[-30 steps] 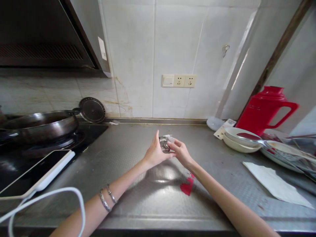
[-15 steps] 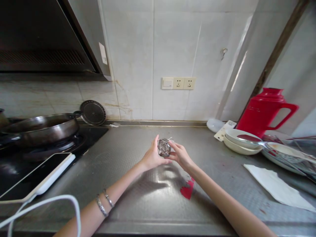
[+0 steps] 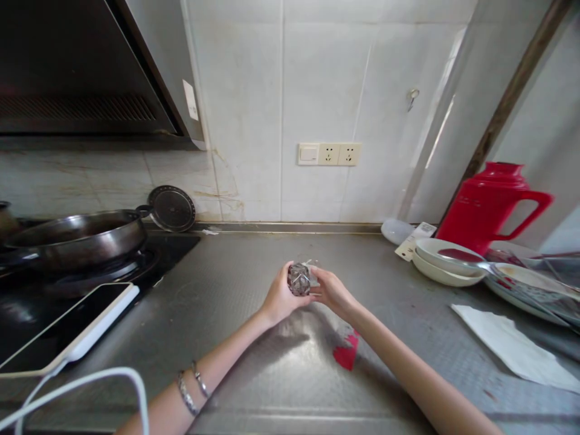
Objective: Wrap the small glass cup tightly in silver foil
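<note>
A small round, shiny grey ball with criss-cross lines, looking like a steel wool ball, is held above the counter in the middle of the head view. My left hand is closed round its left side and underside. From the right, the fingers of my right hand are closed against the ball. A clear, thin bit, perhaps wrapping, shows by the right fingertips; its exact form is too small to tell. Below the hands, a torn red piece lies on the metal counter.
On the left, a pan stands on the stove, near a phone-like device with a white cable. To the right are a red thermos, stacked bowls, and a white paper sheet.
The ball and both hands have come slightly down. The ball has turned, and its criss-cross surface now faces me. The left hand wraps round more of it.
</note>
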Demonstrator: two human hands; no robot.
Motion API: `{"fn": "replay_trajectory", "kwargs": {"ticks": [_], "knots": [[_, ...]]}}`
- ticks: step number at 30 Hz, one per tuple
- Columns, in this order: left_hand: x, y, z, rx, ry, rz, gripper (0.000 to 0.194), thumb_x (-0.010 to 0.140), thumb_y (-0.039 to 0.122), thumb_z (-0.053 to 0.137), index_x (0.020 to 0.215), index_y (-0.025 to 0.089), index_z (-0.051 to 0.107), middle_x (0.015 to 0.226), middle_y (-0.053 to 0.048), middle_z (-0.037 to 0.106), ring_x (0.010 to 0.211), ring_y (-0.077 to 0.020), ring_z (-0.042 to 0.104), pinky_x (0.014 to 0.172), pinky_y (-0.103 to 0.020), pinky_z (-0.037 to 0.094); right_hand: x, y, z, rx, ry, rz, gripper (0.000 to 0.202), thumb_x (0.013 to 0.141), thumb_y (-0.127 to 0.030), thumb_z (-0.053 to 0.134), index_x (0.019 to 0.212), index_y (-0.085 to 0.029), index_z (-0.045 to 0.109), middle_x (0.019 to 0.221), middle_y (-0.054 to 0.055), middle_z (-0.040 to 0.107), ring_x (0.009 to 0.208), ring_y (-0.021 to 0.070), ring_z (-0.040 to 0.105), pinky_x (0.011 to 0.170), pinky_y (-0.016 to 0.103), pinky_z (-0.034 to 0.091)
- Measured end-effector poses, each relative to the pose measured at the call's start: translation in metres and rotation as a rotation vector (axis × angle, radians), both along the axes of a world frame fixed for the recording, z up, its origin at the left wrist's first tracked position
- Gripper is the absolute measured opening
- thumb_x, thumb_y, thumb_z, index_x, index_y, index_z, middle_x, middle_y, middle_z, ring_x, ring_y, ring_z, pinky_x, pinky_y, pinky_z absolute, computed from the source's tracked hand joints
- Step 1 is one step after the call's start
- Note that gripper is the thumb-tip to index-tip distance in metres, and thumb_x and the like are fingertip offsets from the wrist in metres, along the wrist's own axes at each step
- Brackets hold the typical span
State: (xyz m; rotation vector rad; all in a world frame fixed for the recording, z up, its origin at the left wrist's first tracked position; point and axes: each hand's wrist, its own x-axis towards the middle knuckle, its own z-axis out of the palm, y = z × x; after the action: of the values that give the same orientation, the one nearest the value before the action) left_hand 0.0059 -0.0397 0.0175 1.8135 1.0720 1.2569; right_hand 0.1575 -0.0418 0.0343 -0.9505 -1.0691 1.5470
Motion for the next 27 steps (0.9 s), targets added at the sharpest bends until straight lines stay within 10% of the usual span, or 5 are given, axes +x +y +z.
{"fn": "replay_trajectory", "kwargs": {"ticks": [7,14,27], "knots": [[0.002,-0.006,0.004,-0.037,-0.061,-0.038,0.083,0.055,0.026,0.083,0.124,0.018,0.038,0.117,-0.013,0.061,0.108,-0.0249,0.06,0.098,-0.041,0.044,0.013,0.013,-0.008,0.141,-0.237,-0.071,0.026,0.076,-0.04,0.062,0.093,-0.02,0.068,0.084,0.003,0.069,0.069,0.0149,0.063,0.059,0.027,0.05],[0.004,-0.01,0.0,-0.032,-0.033,-0.038,0.084,0.054,0.018,0.08,0.127,0.019,0.039,0.118,-0.012,0.059,0.11,-0.0265,0.058,0.098,-0.042,0.043,0.014,0.01,-0.003,0.64,-0.493,-0.341,0.031,0.085,-0.043,0.052,0.083,-0.018,0.069,0.071,0.002,0.065,0.067,0.0164,0.056,0.063,0.026,0.046],[0.009,-0.009,-0.008,0.032,0.002,-0.012,0.063,0.054,0.014,0.075,0.11,0.018,0.047,0.098,-0.003,0.062,0.089,-0.0195,0.06,0.078,-0.033,0.048,0.005,-0.017,0.003,1.061,-0.76,-0.169,0.033,0.092,-0.024,0.04,0.118,-0.026,0.062,0.115,0.007,0.068,0.105,0.0229,0.064,0.09,0.039,0.051]]}}
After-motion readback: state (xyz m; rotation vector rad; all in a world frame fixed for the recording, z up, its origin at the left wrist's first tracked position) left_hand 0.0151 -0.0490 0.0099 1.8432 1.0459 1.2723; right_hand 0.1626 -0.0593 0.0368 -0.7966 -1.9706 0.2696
